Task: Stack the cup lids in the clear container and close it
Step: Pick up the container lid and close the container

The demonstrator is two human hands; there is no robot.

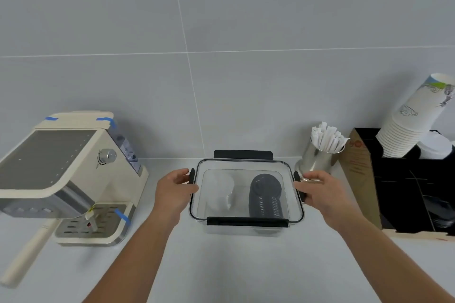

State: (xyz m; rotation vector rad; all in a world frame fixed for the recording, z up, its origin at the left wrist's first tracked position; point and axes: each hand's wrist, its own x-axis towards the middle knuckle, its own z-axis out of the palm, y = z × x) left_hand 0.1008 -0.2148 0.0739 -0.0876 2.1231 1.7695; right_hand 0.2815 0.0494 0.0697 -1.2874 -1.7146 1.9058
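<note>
A clear container (246, 227) stands on the counter in front of me with its clear lid (242, 166) on top, black latches on all four sides. Inside lie a stack of black cup lids (265, 197) on the right and a stack of translucent white cup lids (220, 190) on the left. My left hand (176, 187) is at the left side latch (192, 176), fingers curled against it. My right hand (320, 190) presses on the right side latch (299, 187). The front latch (247, 221) lies flat; the back latch (243, 154) stands up.
A cream espresso machine (66, 174) sits at the left with a long cream handle (27, 253) sticking out. A steel cup of wrapped straws (320, 155) stands right behind my right hand. A black organiser (406, 187) with stacked paper cups (413, 118) is at the right. Tiled wall behind.
</note>
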